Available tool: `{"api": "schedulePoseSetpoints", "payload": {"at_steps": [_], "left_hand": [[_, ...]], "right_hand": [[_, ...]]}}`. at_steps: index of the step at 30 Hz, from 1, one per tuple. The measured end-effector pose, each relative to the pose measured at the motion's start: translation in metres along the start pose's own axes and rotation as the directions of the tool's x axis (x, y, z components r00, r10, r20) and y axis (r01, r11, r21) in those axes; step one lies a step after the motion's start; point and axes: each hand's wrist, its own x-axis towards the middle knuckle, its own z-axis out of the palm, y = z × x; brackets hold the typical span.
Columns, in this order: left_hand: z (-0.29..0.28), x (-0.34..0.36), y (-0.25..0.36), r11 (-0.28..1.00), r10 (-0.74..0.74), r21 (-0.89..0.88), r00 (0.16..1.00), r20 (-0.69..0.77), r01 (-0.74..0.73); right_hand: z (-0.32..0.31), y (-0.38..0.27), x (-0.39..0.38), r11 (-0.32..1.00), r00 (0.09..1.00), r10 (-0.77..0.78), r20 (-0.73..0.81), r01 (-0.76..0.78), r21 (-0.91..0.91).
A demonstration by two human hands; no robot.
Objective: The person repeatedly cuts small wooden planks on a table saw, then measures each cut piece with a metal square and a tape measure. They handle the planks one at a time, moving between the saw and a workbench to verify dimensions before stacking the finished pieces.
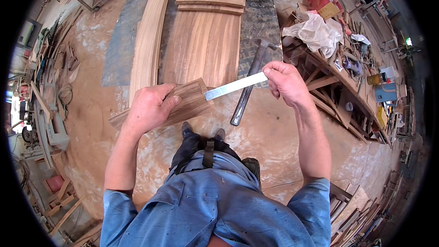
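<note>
The blue shirt (192,210) lies nearest my camera. With the left hand (153,110), I grip the small wooden board (186,97) near the surface's (114,61) near edge; the thumb is on top, the other fingers closed but partly hidden. With the right hand (287,82), I pinch one end of the metal strip (235,85), fingers closed on it. The strip's free end sits at the board's right end; I cannot confirm contact.

The step appears to be checking or working that end. The next move likely calls for a steady board and an aligned strip.

The hammer (246,92) passes behind the strip, its handle overhanging the surface and possibly obstructing the right hand. Wooden panels (201,41) and a long plank (151,27) lie beyond.
</note>
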Motion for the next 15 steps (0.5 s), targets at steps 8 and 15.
{"api": "schedulePoseSetpoints", "payload": {"at_steps": [8, 15], "left_hand": [[-0.003, 0.002, -0.002, 0.998, 0.008, 0.059, 1.000, 0.021, -0.009], [-0.001, 0.004, -0.005, 0.995, 0.011, 0.100, 1.000, 0.017, -0.012]], "right_hand": [[0.004, 0.005, 0.002, 0.999, 0.999, 0.019, -0.028, -0.020, -0.025], [0.003, 0.012, 0.003, 1.000, 0.999, 0.017, -0.049, -0.017, -0.010]]}}
